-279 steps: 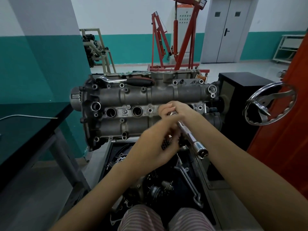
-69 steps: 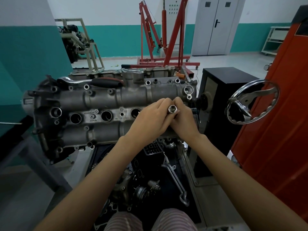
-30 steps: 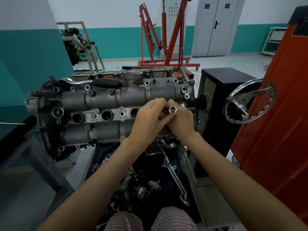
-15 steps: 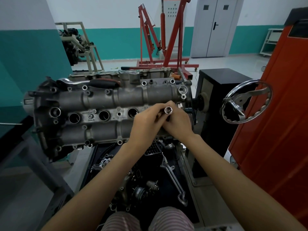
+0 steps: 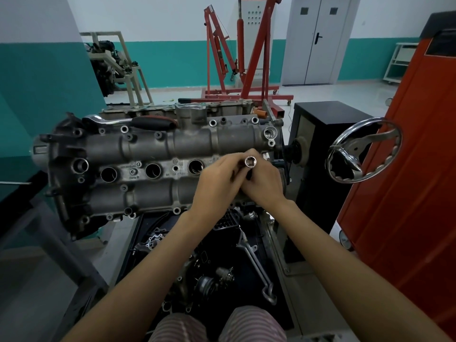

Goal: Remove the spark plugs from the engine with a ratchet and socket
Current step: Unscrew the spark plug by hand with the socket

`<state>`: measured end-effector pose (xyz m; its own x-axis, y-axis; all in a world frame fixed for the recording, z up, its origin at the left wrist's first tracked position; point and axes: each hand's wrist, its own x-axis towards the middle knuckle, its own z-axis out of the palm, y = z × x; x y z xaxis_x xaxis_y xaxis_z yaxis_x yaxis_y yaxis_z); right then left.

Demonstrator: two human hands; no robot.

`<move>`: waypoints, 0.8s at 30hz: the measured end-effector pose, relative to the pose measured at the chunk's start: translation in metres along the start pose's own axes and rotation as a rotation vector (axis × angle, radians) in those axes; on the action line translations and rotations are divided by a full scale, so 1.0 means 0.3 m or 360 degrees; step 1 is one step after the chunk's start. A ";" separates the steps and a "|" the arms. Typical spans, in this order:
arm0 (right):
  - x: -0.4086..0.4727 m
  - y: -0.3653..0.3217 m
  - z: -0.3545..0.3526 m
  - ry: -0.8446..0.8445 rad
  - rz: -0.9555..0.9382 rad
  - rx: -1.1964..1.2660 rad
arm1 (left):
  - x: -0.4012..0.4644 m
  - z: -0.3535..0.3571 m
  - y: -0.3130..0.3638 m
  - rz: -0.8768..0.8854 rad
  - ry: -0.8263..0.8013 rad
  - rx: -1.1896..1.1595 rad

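Gripping the socket (image 5: 250, 162) together, the left hand (image 5: 219, 183) and right hand (image 5: 264, 183) curl round its shaft over the engine (image 5: 153, 154), at the rightmost plug hole, open end up, probably so bare fingers can spin a loosened plug out. Meanwhile the ratchet (image 5: 128, 120) lies on the engine's far edge.

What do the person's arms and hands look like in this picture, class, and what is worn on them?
The left hand and right hand are bare: no gloves, rings, watch or bracelets show. Both forearms are bare up to the frame's edge, so no sleeves appear. At the bottom edge, striped pink and white trousers cover the knees.
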<state>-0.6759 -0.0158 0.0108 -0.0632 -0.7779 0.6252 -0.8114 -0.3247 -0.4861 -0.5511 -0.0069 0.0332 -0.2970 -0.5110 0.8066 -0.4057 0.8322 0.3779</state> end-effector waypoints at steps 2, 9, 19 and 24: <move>0.001 0.000 0.002 -0.0010 0.0036 -0.0012 | 0.020 -0.006 -0.005 -0.0057 0.0029 0.0049; -0.012 0.009 0.010 0.0082 0.0046 0.0124 | 0.041 -0.022 -0.025 0.0193 -0.0174 0.0080; -0.001 -0.003 0.006 0.0055 0.0085 0.0041 | 0.047 -0.024 -0.023 0.0067 -0.0066 0.0211; -0.006 0.004 0.009 0.0075 0.0053 0.0051 | 0.023 -0.017 -0.024 0.0278 -0.0201 0.0141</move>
<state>-0.6752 -0.0163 0.0074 -0.1178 -0.7626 0.6360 -0.7892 -0.3169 -0.5261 -0.5457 -0.0154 0.0385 -0.4728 -0.3881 0.7911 -0.4110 0.8913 0.1916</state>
